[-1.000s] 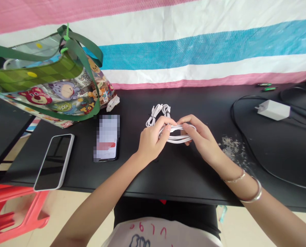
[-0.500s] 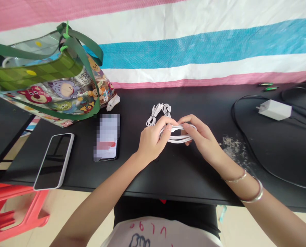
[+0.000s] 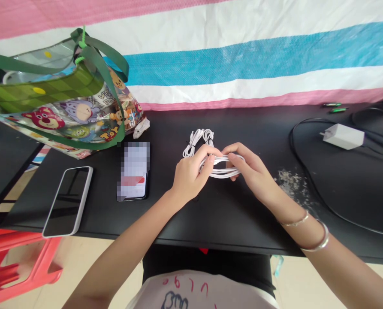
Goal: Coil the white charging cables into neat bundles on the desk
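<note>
1. Head view, hands: the left hand is curled closed, fingers wrapped over the near end of a white cable and holding it. The right hand is mostly closed too, its thumb and fingers pinching the other end of the same loops. The hands are just apart, with the looped strands stretched between them.
2. Head view, cable: it sits in the air just above the middle of a black table, gathered in several parallel loops. A looser bunch with small dark ties rests on the tabletop just behind the left hand. Cable ends are hidden or can't be told.
3. Handling: even tension and a firm pinch at both ends keep the loops parallel and stop strands slipping.
4. Head view, around: on the left are a tote bag with cartoon prints, a white-edged smartphone and a pixelated phone. On the right, a white charger lies on a black cable, near pale debris.
</note>
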`<state>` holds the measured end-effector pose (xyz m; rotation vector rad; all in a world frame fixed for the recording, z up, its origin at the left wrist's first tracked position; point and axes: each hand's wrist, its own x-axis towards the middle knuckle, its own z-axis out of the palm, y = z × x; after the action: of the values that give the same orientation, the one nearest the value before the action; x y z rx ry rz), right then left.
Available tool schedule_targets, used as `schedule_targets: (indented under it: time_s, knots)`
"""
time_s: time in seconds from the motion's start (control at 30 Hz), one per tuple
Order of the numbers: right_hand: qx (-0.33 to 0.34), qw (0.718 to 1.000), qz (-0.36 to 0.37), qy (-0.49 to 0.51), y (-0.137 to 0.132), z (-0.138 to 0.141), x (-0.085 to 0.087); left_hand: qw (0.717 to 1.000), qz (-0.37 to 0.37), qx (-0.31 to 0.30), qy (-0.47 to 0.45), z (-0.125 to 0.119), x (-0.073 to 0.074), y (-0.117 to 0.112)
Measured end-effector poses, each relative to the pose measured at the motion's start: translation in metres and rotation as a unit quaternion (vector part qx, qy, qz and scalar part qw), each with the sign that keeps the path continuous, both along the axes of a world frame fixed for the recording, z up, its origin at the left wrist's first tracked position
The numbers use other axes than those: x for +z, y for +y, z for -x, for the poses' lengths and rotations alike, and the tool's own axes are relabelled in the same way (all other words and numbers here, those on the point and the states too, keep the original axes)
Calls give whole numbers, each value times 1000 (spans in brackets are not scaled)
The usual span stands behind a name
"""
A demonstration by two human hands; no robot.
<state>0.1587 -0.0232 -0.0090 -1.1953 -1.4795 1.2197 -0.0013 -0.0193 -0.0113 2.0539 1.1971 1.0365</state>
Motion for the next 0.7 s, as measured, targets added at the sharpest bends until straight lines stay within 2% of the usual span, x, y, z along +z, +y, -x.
schedule_targets:
  time_s: [0.7]
  knots:
    - [15, 998, 7, -53, 3, -5, -4, 997, 13, -11, 70, 2, 0, 2]
